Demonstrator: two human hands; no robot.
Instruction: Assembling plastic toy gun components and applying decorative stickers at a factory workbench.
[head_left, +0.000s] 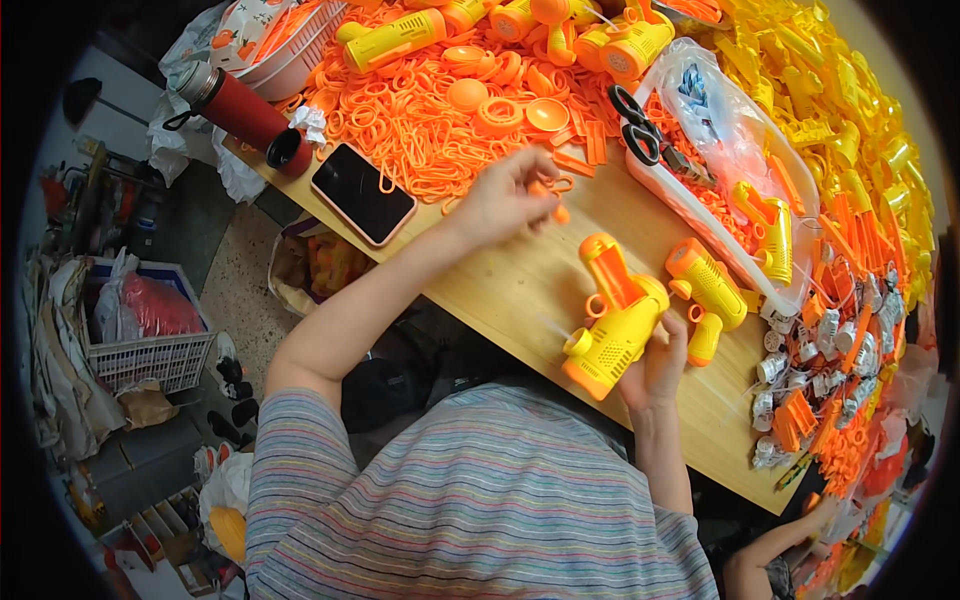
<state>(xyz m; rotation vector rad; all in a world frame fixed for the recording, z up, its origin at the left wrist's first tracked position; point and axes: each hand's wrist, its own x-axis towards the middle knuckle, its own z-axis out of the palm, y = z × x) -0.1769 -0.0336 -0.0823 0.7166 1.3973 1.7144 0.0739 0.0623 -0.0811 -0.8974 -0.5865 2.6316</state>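
Observation:
My right hand (pixel 655 362) is wrapped round a yellow and orange plastic toy gun (pixel 622 335), held above the wooden table near its front edge. The gun's orange-lined handle points up and away, and a small orange ring shows at its side. To the left, my left hand (pixel 508 200) has its fingers closed on a small orange plastic part (pixel 548 203), just in front of the orange pile; its exact shape is blurred. A second toy gun (pixel 708 298) of the same colours lies on the table just right of the held one.
Loose orange rings and caps (pixel 440 130) cover the back. A phone (pixel 365 193) and red flask (pixel 235 110) lie at left. Scissors (pixel 636 125) rest on a white tray (pixel 720 235). Yellow shells (pixel 840 110) and small motor-like parts (pixel 800 370) heap at right. Another person's arm (pixel 780 550) shows lower right.

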